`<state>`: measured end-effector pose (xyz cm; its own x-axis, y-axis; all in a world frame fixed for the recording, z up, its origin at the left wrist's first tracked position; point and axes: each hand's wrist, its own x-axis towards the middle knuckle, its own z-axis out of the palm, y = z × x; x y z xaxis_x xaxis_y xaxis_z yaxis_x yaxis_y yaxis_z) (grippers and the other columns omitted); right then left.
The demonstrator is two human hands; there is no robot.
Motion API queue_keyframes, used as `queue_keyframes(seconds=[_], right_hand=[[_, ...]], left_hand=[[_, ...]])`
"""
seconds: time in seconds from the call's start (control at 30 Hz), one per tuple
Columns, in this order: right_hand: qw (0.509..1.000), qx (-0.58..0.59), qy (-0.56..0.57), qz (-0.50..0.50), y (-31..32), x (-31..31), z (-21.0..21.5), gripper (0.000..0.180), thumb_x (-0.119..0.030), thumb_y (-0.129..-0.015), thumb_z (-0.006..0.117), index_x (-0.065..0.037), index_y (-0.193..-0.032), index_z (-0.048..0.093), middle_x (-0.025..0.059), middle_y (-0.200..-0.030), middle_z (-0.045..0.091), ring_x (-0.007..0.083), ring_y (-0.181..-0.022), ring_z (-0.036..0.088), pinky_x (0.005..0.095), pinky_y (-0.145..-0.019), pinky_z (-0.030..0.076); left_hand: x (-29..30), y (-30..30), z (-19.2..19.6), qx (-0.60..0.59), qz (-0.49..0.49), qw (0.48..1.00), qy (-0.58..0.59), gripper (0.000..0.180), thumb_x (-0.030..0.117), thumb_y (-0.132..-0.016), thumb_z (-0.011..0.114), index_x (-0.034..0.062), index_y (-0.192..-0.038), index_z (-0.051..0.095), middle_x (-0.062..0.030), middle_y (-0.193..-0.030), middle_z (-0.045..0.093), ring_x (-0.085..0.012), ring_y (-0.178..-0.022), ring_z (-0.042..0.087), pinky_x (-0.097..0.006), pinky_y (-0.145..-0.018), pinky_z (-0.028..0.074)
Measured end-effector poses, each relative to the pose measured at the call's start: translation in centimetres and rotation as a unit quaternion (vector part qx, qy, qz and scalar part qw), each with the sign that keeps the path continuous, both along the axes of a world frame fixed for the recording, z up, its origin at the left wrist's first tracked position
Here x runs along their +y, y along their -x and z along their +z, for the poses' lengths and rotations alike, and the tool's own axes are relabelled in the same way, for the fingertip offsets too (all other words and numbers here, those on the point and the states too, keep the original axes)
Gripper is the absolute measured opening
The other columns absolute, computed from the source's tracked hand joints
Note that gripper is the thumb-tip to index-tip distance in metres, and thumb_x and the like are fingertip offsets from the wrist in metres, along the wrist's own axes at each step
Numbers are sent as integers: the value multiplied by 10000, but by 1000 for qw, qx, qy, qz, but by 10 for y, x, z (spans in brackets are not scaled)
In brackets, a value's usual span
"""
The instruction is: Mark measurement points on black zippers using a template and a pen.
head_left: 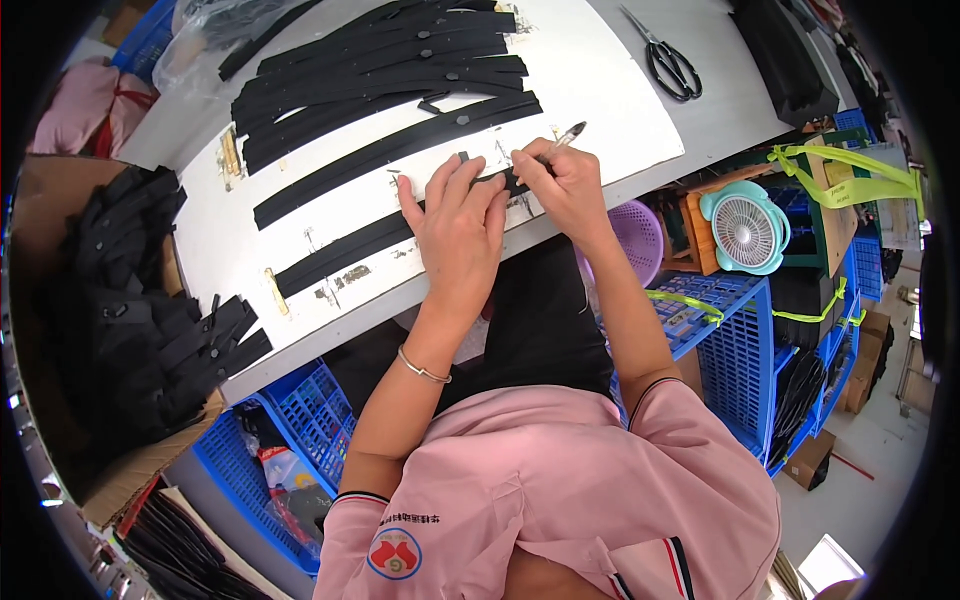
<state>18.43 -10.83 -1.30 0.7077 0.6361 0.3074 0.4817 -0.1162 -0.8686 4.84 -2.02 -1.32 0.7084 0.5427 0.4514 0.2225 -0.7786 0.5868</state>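
Note:
My left hand [457, 235] lies with fingers spread on a black fabric strip [345, 252], pressing it against the white board [625, 110]. In my right hand [568, 190] a pen [574, 132] is pinched, its clear upper end sticking up above the fingers. The pen's tip is hidden by the hand, over the right end of the same strip. Just beyond lies another black strip [370, 165] with a small round button near its right end. Farther back, several similar black strips [390, 75] are laid side by side and overlapping.
Black-handled scissors [672, 70] lie on the grey table at the far right. A cardboard box [45, 210] heaped with black strips [140, 270] stands at the left. Blue crates [735, 345], a purple basket [636, 240] and a small turquoise fan [745, 228] are to the right.

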Motion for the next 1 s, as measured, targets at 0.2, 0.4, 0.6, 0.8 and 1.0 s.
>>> queue_keyframes(seconds=[0.2,0.4,0.6,0.8,1.0], right_hand=[[999,-8,12,29,-3,-3,3,204,-162,-916,710,-6,-785,709,66,-580,599,107,-494,516,293,-489,406],[996,-66,38,46,0,2,6,210,-173,-908,687,-3,-787,706,109,-651,659,191,-551,618,334,-540,460],[995,101,-16,2,0,-13,8,238,-133,-979,615,36,-837,702,64,-752,704,111,-691,640,264,-636,493],[980,135,-133,-57,-5,-17,-8,174,-126,-992,646,11,-919,725,49,-810,709,48,-642,548,192,-569,407],[982,144,-115,-49,-8,-11,-11,166,-135,-995,660,3,-948,740,42,-816,712,36,-636,530,182,-561,395]], left_hand=[[0,-2,0,-7,0,1000,1,121,135,-878,765,99,-994,764,-31,-1207,688,-264,-1275,579,-610,-1213,155],[3,2,-1,7,16,1000,-1,155,147,-877,761,113,-1028,765,-26,-1240,690,-265,-1291,575,-606,-1211,167],[-9,36,15,80,0,997,9,501,204,-931,701,139,-1419,605,-98,-1578,463,-378,-1525,301,-760,-1141,29],[18,32,7,99,-51,994,1,546,328,-987,652,73,-1457,545,-187,-1549,456,-389,-1498,334,-776,-1124,102],[72,9,6,57,-36,997,39,512,336,-991,653,72,-1425,587,-221,-1553,462,-401,-1510,332,-700,-1197,92]])
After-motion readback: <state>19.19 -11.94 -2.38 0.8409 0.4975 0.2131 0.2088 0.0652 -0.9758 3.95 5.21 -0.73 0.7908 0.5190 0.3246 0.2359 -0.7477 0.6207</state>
